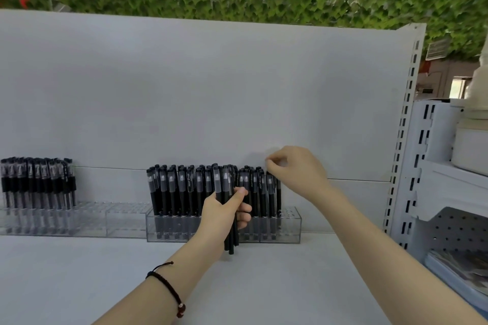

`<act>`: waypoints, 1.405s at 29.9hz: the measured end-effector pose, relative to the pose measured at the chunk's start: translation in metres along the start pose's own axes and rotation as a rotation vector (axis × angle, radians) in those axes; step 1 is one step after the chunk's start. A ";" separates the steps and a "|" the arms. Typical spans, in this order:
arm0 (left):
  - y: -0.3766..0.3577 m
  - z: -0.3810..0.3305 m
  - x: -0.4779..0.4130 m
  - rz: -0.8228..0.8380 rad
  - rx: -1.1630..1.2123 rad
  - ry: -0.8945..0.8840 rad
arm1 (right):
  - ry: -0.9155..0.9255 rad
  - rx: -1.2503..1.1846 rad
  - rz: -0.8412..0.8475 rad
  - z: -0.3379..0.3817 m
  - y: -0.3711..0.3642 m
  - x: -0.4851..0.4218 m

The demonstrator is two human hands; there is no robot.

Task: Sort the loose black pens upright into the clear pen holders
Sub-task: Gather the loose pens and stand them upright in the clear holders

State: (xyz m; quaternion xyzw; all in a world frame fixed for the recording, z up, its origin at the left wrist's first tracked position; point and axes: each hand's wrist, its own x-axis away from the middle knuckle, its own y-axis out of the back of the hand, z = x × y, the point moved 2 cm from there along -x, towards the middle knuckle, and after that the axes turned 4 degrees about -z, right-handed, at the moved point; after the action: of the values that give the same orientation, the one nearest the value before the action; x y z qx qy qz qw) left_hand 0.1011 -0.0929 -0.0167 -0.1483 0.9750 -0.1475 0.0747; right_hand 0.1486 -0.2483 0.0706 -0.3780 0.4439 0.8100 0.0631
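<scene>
Mid-frame, left hand (224,212) grips a bunch of pens (222,182) upright before the clear holder (291,225); right hand (295,169), right of centre, pinches a standing pen (271,192) by its top

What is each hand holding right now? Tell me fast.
Left hand: grips a bundle of black pens.
Right hand: pinches the top of one pen in the clear holder.

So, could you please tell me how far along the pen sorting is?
Done: the middle holder is nearly full of upright pens, and the left holder has a block at its left end. In hand: the right hand pinches the top of a pen at the row's right end. Left: the bundle of pens gripped by the left hand; empty slots show in both holders.
</scene>
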 end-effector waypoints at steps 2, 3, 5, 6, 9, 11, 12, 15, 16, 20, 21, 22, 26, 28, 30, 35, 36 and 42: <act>0.000 0.000 -0.001 0.002 -0.005 0.003 | -0.042 -0.068 -0.005 -0.002 0.002 -0.002; 0.000 0.000 -0.001 0.006 -0.005 0.008 | -0.062 -0.113 0.002 -0.002 0.003 -0.004; -0.001 0.001 -0.001 0.011 -0.009 0.015 | -0.085 -0.180 -0.018 -0.002 0.004 -0.008; -0.001 0.001 0.000 0.017 -0.010 0.016 | -0.094 -0.200 -0.036 -0.002 0.004 -0.010; -0.002 0.000 0.005 0.045 -0.031 0.017 | -0.105 -0.147 -0.026 -0.002 -0.001 -0.012; -0.002 0.000 0.007 0.067 -0.069 0.008 | -0.124 -0.075 -0.010 -0.006 -0.005 -0.011; -0.002 -0.001 0.008 0.079 -0.096 -0.002 | -0.144 -0.066 -0.001 -0.009 -0.006 -0.010; -0.007 -0.001 0.011 0.127 -0.168 -0.028 | -0.153 -0.104 -0.017 -0.009 -0.006 -0.005; -0.009 -0.001 0.011 0.149 -0.169 -0.038 | -0.134 -0.135 -0.062 -0.007 -0.005 -0.001; -0.011 -0.002 0.015 0.241 -0.167 -0.056 | -0.076 -0.280 -0.103 0.004 0.005 0.022; -0.011 -0.001 0.016 0.259 -0.178 -0.059 | -0.095 -0.347 -0.022 0.005 0.006 0.028; -0.013 -0.001 0.018 0.269 -0.175 -0.059 | -0.120 -0.406 0.062 0.005 0.005 0.033; -0.017 -0.002 0.023 0.259 -0.087 -0.054 | -0.185 -0.549 0.167 0.003 0.002 0.039; -0.017 -0.001 0.024 0.257 -0.075 -0.043 | -0.249 -0.676 0.192 0.001 0.004 0.042; -0.017 0.001 0.025 0.250 -0.062 -0.020 | -0.290 -0.766 0.150 -0.002 0.008 0.040; -0.012 0.005 0.024 0.233 -0.184 -0.013 | -0.296 -0.762 -0.224 -0.018 0.022 0.030; -0.011 0.006 0.023 0.222 -0.193 -0.013 | -0.269 -0.738 -0.274 -0.021 0.024 0.030; -0.008 0.010 0.014 0.215 -0.175 0.010 | -0.229 -0.597 -0.319 -0.034 0.018 0.031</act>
State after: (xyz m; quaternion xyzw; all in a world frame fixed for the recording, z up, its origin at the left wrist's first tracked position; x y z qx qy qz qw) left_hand 0.0915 -0.1075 -0.0252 -0.0481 0.9948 -0.0537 0.0719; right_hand 0.1381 -0.2926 0.0509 -0.3511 0.1133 0.9210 0.1248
